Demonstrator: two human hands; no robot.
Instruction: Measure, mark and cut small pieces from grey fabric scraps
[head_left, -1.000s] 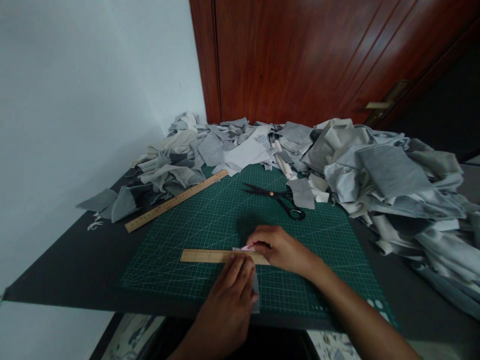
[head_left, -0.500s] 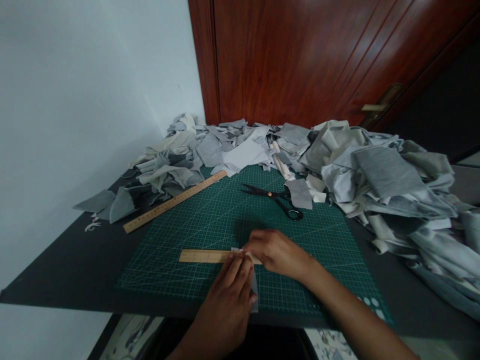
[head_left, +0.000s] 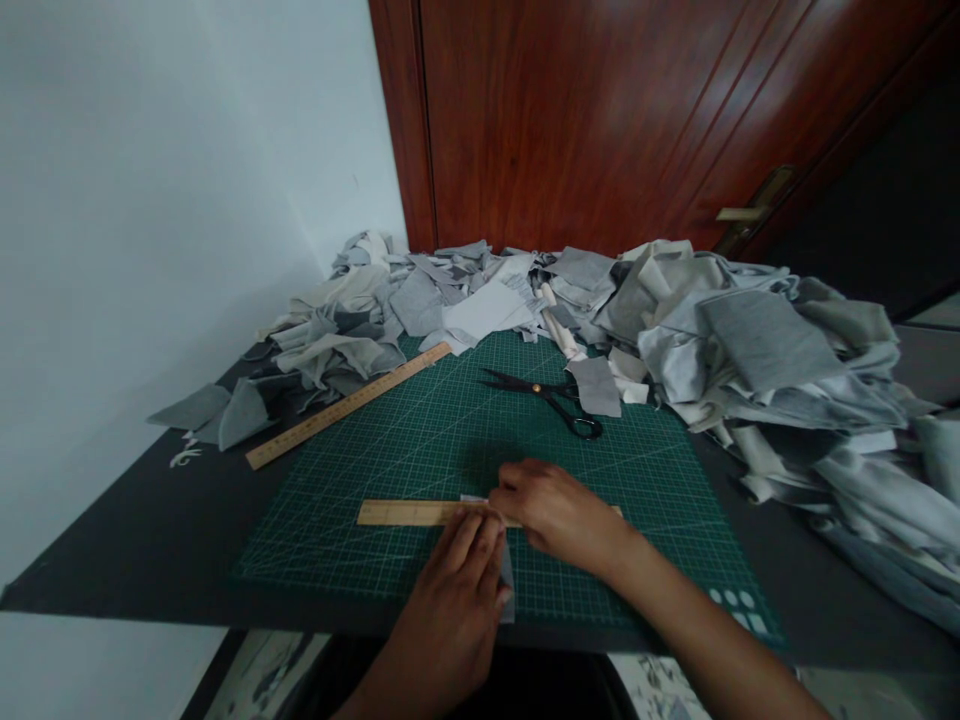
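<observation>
The left hand point(head_left: 459, 588) pins the ruler point(head_left: 405, 513) over fabric point(head_left: 509, 607), flat-fingered; the right hand point(head_left: 551, 510) curls, contents hidden; steady pressure seems needed next.

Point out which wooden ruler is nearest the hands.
The nearer ruler, lying crosswise on the mat with the left hand on it. The other ruler slants along the fabric scraps, with no hand on it.
</observation>
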